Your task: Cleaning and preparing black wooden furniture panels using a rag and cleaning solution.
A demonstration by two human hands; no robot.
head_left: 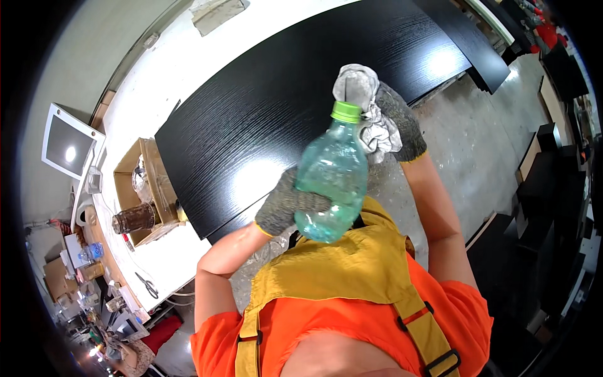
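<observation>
My left hand (286,204), in a dark grey knit glove with a yellow cuff edge, is closed round the lower body of a clear green plastic bottle (333,182). The bottle leans slightly, its light green cap (346,112) pointing away from me, and some liquid seems to lie low inside. My right hand (402,122), gloved alike, grips a crumpled white-grey rag (380,135). Part of the rag is bunched just beyond the cap; whether it touches the cap I cannot tell. Beneath both hands lies a large black wood-grain panel (251,113).
Left of the panel an open cardboard box (135,169) holds a brown jar (133,218) and other items. Scissors (147,284) lie on the white table (169,264). A white-framed screen (68,141) stands farther left. Another dark panel (468,41) sits at the far right; black boards (502,251) stand at right.
</observation>
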